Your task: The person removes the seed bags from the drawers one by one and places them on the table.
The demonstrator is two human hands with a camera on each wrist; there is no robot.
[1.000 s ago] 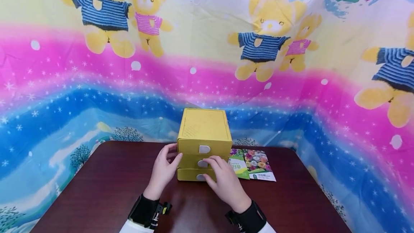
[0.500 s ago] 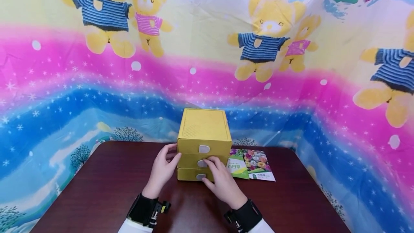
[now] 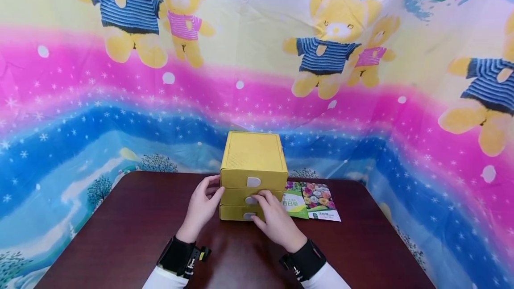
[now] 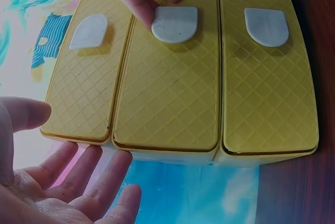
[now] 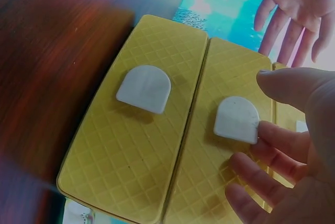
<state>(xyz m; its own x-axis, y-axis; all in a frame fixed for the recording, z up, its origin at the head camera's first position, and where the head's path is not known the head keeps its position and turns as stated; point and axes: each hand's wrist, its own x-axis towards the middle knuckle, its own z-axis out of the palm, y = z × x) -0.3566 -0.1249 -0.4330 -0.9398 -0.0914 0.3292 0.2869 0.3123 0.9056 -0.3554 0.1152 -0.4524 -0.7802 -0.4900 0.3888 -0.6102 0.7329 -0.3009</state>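
Note:
A yellow three-drawer storage box point(image 3: 254, 150) stands on the table, its drawers closed and each front bearing a white rounded pull tab. My left hand point(image 3: 203, 204) rests its fingertips on the box's left side, the thumb near the front edge. In the left wrist view those fingers point(image 4: 104, 182) are fairly straight along the side. My right hand point(image 3: 278, 220) is at the front; in the right wrist view a fingertip point(image 5: 269, 130) touches the edge of the middle tab point(image 5: 236, 119). The thumb point(image 5: 282, 80) stands apart from that tab. The lowest tab point(image 5: 144, 89) is untouched.
Two flower seed packets lie right of the box: a green-and-white one point(image 3: 295, 202) partly hidden by it, and one with rose pictures point(image 3: 320, 200). The dark wooden table point(image 3: 132, 231) ends before a bear-printed cloth backdrop point(image 3: 241, 48).
My right hand has moved slightly left, and a finger has come up to the middle tab. The left hand stays at the box's side. The head view has tilted slightly.

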